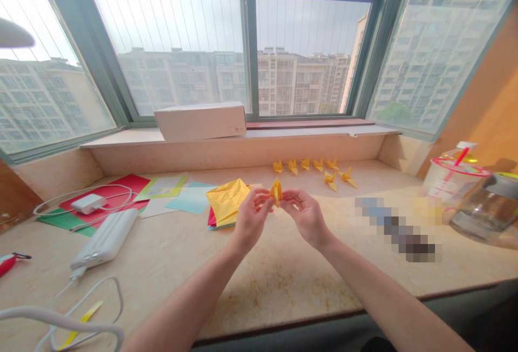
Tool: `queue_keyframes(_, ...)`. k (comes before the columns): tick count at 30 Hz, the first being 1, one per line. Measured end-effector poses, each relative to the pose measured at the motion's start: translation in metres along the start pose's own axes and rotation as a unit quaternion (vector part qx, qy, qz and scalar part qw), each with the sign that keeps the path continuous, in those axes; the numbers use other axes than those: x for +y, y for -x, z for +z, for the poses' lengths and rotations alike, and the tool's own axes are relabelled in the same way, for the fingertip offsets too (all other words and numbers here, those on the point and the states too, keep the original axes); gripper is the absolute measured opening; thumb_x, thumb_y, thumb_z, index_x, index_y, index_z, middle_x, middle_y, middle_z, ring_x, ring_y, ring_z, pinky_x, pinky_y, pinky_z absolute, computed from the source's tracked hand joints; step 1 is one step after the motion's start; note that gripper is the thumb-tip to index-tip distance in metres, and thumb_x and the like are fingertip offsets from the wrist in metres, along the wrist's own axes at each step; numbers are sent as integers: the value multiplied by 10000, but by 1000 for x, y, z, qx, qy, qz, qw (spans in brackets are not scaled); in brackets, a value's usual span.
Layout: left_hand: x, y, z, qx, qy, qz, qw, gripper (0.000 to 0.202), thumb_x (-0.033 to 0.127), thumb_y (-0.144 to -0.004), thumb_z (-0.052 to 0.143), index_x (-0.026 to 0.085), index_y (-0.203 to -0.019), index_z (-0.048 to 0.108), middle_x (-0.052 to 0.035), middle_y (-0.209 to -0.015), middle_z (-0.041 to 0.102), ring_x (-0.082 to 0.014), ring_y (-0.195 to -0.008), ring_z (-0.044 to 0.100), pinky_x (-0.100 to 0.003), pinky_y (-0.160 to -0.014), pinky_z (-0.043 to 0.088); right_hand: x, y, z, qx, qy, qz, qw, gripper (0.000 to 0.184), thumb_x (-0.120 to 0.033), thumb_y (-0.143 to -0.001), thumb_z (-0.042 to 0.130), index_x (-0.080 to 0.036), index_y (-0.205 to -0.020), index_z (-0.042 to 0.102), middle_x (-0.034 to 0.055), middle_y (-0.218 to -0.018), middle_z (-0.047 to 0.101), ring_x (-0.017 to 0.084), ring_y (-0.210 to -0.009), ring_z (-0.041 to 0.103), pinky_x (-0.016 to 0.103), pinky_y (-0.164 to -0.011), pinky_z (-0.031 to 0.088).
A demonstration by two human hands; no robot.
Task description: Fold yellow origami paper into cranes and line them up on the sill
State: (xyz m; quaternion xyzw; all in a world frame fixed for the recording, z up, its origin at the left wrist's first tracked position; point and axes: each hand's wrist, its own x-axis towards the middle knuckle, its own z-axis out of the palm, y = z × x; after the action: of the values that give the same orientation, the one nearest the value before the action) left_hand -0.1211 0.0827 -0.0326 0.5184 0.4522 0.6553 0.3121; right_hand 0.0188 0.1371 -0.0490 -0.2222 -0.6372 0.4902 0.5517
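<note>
A small yellow origami piece (276, 192) is pinched between the fingertips of my left hand (251, 218) and my right hand (307, 217), above the stone counter (267, 282). Just left of my left hand lies a larger sheet of yellow folded paper (226, 202), creased and not touching my fingers. It rests on a small stack of coloured paper (211, 219). Beyond my hands, a row of small yellow paper cranes (311, 166) stands along the back of the counter, with two more (336, 177) slightly in front.
Coloured paper sheets (106, 195) lie at left beside a white charger (89, 203), a white power bank (106, 238) and white cables (81, 309). A plastic cup with a red straw (455, 176) and a glass jug (488, 211) stand at right. A white box (200, 121) sits on the window ledge.
</note>
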Motion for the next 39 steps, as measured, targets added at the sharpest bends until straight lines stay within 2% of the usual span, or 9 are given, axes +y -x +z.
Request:
queue_keyframes(5,2,0,2,-6,24,-5,1000,317,377,-786,724,198,-956,524,-29,-839,723,-170,-768,687,-272,-650,546,-4,1,0,-12,-14,11,1000,282,-386,-802,717,-226,-1027,658,45,-926,724,195,-850,673,365,-818,527)
queue_keyframes(11,3,3,3,-35,12,9,999,250,393,-837,669,175,-844,545,-18,-764,686,-145,-704,664,-279,-674,555,-6,2,-1,-20,-25,20,999,319,-376,-811,708,-239,-1090,634,39,-947,699,183,-827,667,351,-792,539)
queue_keyframes(16,1,5,2,-63,5,10,998,254,373,-814,701,171,-894,570,-37,-879,663,-162,-803,665,-288,-705,555,-9,1,-2,-23,-32,18,999,309,-383,-838,664,-234,-1104,616,37,-912,682,194,-820,665,360,-770,544)
queue_keyframes(19,0,4,2,-51,-6,4,999,272,356,-763,752,168,-865,583,-20,-866,635,-147,-782,640,-271,-690,542,-9,0,-2,-23,-1,11,1000,263,-352,-844,644,-232,-1074,603,36,-909,678,189,-812,650,351,-764,524)
queue_keyframes(24,3,1,1,-51,2,-9,999,262,359,-773,744,159,-820,582,1,-779,606,-109,-694,582,-220,-623,485,-4,-3,-6,-9,82,-24,996,182,-224,-794,647,-224,-958,569,24,-902,648,178,-845,600,320,-759,455)
queue_keyframes(27,4,-1,0,-77,39,-29,996,296,381,-773,746,162,-877,576,7,-723,620,-100,-628,555,-224,-606,455,-3,-4,-10,-33,85,-29,995,196,-173,-762,631,-215,-942,564,1,-848,615,161,-785,564,305,-725,422)
queue_keyframes(32,5,-2,-3,-132,54,-49,989,409,398,-787,734,132,-1072,610,-30,-766,648,-118,-653,551,-243,-621,437,-5,-4,-14,-59,69,-31,995,212,-160,-755,607,-211,-960,586,-37,-737,529,135,-695,489,282,-677,387)
queue_keyframes(36,7,-2,-5,-182,37,-58,981,323,417,-819,695,119,-940,665,-24,-733,625,-114,-646,536,-245,-639,426,-4,-4,-16,-72,44,-11,996,151,-156,-740,602,-215,-875,569,-44,-706,512,132,-669,487,271,-647,383)
queue_keyframes(39,7,-1,-5,-193,41,-72,978,298,414,-829,683,119,-859,659,-15,-700,612,-117,-648,545,-252,-665,437,-1,-6,-17,-73,29,-1,997,107,-172,-740,608,-214,-812,541,-44,-693,521,131,-654,496,268,-641,388)
